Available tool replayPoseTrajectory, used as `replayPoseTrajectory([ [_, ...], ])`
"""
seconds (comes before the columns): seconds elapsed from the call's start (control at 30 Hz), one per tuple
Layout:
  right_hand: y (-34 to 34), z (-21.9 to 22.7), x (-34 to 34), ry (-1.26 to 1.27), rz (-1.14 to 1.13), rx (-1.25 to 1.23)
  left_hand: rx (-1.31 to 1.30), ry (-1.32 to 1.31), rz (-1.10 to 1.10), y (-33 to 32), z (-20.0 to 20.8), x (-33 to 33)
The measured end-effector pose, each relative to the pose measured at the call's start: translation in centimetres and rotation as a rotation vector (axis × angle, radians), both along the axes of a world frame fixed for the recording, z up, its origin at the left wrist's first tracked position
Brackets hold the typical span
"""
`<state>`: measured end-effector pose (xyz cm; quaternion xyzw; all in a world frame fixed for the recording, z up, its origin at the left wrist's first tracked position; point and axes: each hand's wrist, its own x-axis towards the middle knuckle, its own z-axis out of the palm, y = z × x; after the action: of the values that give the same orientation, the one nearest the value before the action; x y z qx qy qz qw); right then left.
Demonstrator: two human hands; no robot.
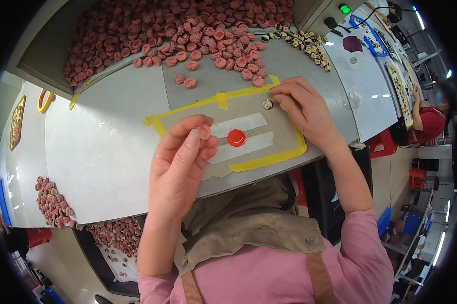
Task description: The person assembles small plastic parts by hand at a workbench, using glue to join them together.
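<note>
My left hand (180, 159) pinches a small pink, cup-shaped piece (203, 131) between thumb and fingertips, raised over the left part of a taped work area. My right hand (307, 111) hovers over the far right corner, fingers bent and apart, with a tan wrap on one finger. Beside its fingertips is a small cream-and-dark piece (268, 104); it appears apart from the fingers. Between the hands, a shallow round red disc (236, 138) with a glossy surface sits among white strips (246, 148). Yellow tape (269, 159) borders the area.
A large heap of pink ridged pieces (188, 30) covers the far table. Cream-and-dark pieces (309, 48) lie at its right. Finished-looking pink pieces (53, 202) are piled at the left edge, above a dark bin (106, 268). Another person (431, 119) works at far right.
</note>
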<state>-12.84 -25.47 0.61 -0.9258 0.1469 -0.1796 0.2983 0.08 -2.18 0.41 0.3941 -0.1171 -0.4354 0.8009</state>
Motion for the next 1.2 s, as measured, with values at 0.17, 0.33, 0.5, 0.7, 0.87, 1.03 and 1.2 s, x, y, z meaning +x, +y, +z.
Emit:
replayPoseTrajectory([
  [0.17,0.8,0.6,0.1,0.003,0.113,-0.024,-0.101,0.197,-0.019,0.3,-1.7,-0.7],
  [0.33,1.0,1.0,0.4,0.075,0.122,-0.216,-0.104,0.231,-0.037,0.3,-1.9,-0.7],
  [0.5,2.4,2.3,1.2,0.122,0.176,-0.147,-0.115,0.176,0.002,0.7,-2.0,-1.0],
  [0.7,5.3,2.1,1.7,0.066,0.337,-0.161,-0.091,0.102,0.021,0.7,-1.5,-1.3],
  [0.87,6.2,1.5,2.1,0.044,0.382,-0.280,-0.072,0.033,0.011,0.9,-1.6,-1.4],
  [1.03,6.2,1.2,2.3,0.030,0.333,-0.308,-0.064,0.039,0.085,0.7,-1.2,-1.7],
  [1.2,6.3,0.8,1.8,0.050,0.294,-0.181,-0.092,-0.011,0.060,0.7,-1.8,-1.7],
])
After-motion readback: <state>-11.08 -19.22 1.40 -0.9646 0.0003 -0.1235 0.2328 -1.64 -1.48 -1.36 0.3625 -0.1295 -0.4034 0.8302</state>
